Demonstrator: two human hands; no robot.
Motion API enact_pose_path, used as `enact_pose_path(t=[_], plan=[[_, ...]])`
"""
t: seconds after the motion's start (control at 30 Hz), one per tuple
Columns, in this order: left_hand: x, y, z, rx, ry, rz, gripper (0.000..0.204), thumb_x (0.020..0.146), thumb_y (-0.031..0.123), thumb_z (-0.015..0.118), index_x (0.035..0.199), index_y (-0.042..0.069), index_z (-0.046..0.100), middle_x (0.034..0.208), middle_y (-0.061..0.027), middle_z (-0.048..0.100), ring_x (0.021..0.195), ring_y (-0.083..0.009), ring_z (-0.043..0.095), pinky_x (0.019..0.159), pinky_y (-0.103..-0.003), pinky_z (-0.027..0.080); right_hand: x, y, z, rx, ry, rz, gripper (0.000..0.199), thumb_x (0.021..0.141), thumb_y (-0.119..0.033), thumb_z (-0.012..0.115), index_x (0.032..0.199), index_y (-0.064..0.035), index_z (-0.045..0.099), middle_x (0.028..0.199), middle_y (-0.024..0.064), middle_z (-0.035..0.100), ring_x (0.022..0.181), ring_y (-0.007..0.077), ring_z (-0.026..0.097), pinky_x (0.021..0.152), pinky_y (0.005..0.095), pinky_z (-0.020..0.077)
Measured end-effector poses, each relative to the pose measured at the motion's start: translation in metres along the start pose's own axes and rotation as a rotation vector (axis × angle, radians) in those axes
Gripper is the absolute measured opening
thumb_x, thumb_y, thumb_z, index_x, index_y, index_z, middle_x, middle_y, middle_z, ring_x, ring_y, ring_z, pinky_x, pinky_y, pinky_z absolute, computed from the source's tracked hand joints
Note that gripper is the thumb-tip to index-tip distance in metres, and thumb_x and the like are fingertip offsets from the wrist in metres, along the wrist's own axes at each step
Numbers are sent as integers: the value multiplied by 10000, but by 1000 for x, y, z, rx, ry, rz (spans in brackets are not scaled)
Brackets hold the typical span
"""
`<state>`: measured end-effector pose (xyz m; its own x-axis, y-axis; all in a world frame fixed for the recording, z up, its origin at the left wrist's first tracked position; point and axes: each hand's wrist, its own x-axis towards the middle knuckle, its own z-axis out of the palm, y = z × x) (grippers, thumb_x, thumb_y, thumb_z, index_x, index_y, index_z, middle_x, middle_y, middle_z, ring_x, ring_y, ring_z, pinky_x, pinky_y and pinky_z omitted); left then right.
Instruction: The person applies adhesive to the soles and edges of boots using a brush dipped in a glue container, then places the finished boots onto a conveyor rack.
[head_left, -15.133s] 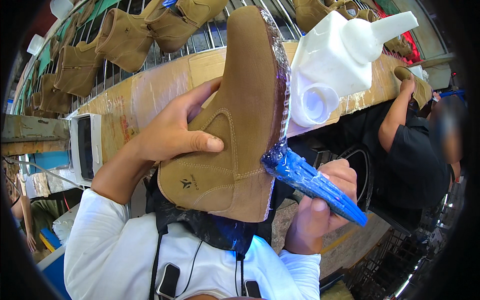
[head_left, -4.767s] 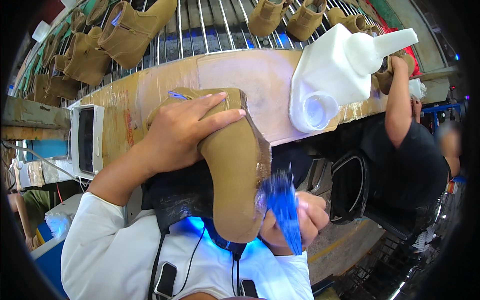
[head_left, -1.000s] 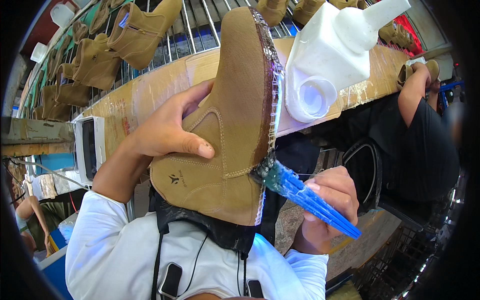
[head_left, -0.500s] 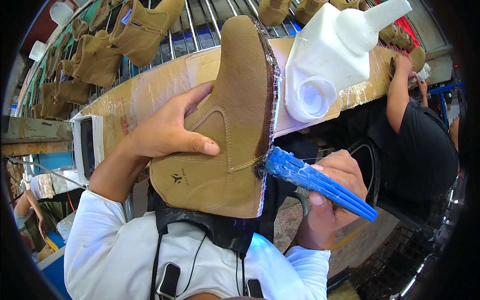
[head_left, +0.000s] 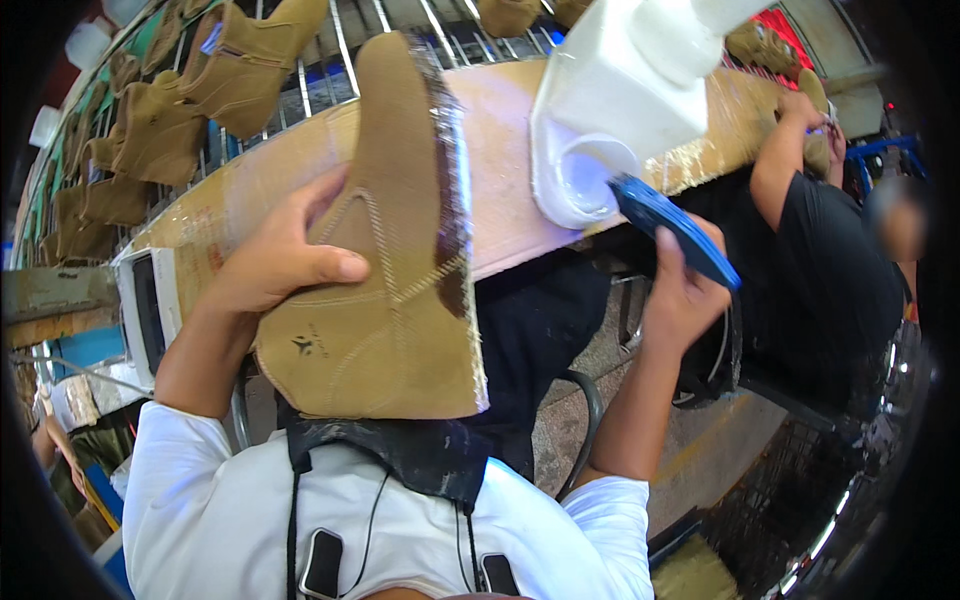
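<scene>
My left hand (head_left: 290, 255) grips a tan suede boot (head_left: 395, 150), its thumb lying across the stitched side and its fingers hidden behind. The boot is turned on its side, with a dark, wet-looking band along its right edge and pale stitches at the rim. In my right hand (head_left: 685, 305) is a blue-handled brush (head_left: 682, 230), held between thumb and fingers. The brush's dark tip reaches the round mouth of a white plastic bottle (head_left: 625, 85), where pale liquid shows. Whether the bristles touch the liquid I cannot tell.
A cardboard-covered bench (head_left: 500, 110) lies beneath the bottle. Beyond it, several tan boots (head_left: 235, 65) stand on a rack of metal rods (head_left: 345, 60). At the right, a co-worker in a black shirt (head_left: 840, 260) handles another boot. A white-framed device (head_left: 150, 310) stands left of my arm.
My right hand has taken the brush off the boot's edge, up to the bottle's mouth. My left hand and the boot now appear further left; the whole view has shifted somewhat.
</scene>
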<state>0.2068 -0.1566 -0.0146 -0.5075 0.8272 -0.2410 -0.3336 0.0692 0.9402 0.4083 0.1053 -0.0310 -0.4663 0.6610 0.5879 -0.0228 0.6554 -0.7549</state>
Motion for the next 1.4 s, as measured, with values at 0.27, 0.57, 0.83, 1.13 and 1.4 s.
enact_pose_path(t=[0.27, 0.57, 0.83, 1.13, 1.4], plan=[[1, -4, -7, -136, 40, -134, 904, 640, 323, 792, 1345, -58, 374, 1238, -117, 529, 1085, -180, 557, 936, -278, 438, 16, 5, 9, -381, -350, -210, 216, 705, 26, 674, 913, -30, 657, 870, 146, 599, 797, 316, 592, 716, 333, 478], [7, -5, -4, -183, 0, -122, 818, 711, 232, 767, 1359, -50, 355, 1253, -126, 521, 1096, -181, 553, 942, -299, 447, -24, -38, 34, 691, -134, 461, 217, 785, -45, 637, 966, 66, 595, 919, 102, 616, 829, 149, 577, 785, 277, 448], [6, -4, -3, -177, -1, -82, 841, 700, 257, 780, 1356, -53, 355, 1232, -132, 532, 1083, -179, 558, 928, -290, 455, -17, -64, 29, 643, -346, 321, 217, 741, -78, 675, 899, 65, 636, 868, 106, 623, 762, 136, 556, 696, 253, 431], [2, 0, -4, -282, 41, -117, 763, 741, 276, 746, 1329, -48, 383, 1180, -140, 570, 1016, -187, 610, 878, -292, 499, -27, -83, 2, 460, -351, 165, 259, 688, -196, 721, 836, 12, 674, 740, 123, 642, 658, 187, 566, 600, 287, 422], [-4, 1, 7, -527, 61, -138, 558, 857, 244, 642, 1300, -25, 434, 1177, -143, 591, 1012, -203, 628, 885, -320, 516, -26, -94, -12, 264, -282, -138, 254, 694, -247, 750, 831, -48, 672, 724, 87, 640, 623, 180, 576, 563, 270, 432]])
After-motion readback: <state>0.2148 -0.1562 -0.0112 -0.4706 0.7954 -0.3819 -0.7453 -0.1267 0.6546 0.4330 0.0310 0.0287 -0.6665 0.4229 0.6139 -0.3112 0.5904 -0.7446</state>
